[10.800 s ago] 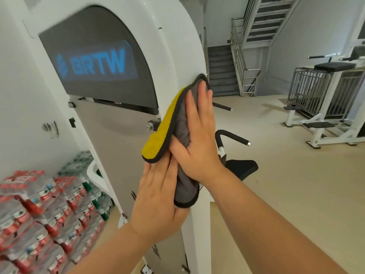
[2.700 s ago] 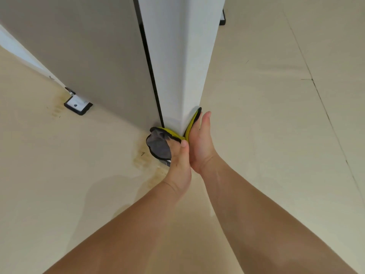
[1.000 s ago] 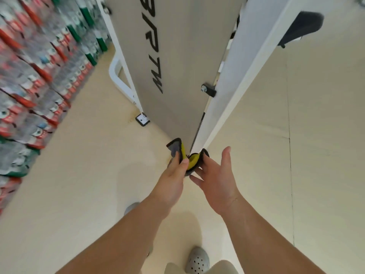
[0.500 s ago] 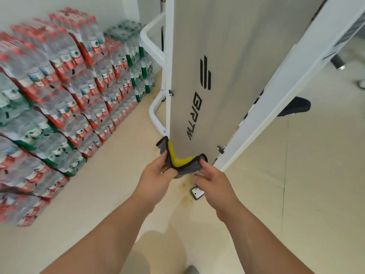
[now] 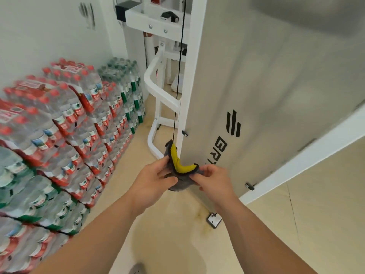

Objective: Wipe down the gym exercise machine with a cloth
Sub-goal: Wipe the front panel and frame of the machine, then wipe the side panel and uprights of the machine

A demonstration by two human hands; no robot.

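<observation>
Counts: one cloth, two bare hands, one machine, one cable and one foot plate were seen; the shrink-wrapped packs of red- and green-capped water bottles (image 5: 59, 135) at 9 o'clock were too many and too blurred to be counted.
Task's thing: the grey and yellow microfibre cloth with black edging (image 5: 181, 167) was held near the middle of the view, bent round the white front edge of the gym machine with the grey side panel and black logo (image 5: 266, 95), yellow side turned to the machine.
Left hand (image 5: 156, 180): it was placed at 9 o'clock of the cloth; the cloth's left part was pinched between its thumb and curled fingers.
Right hand (image 5: 215, 180): it was placed at 3 o'clock of the cloth; the cloth's right end was pinched in its curled fingers.
Cloth to grip: the cloth was stretched between the two hands, its yellow tip raised towards 12 o'clock.
Cable: a thin black cable (image 5: 178, 76) was hung just beside the white edge, down to the cloth's tip.
Foot plate: a small metal plate (image 5: 213, 220) was seen on the beige floor (image 5: 306, 224) at 5 o'clock of the cloth.
</observation>
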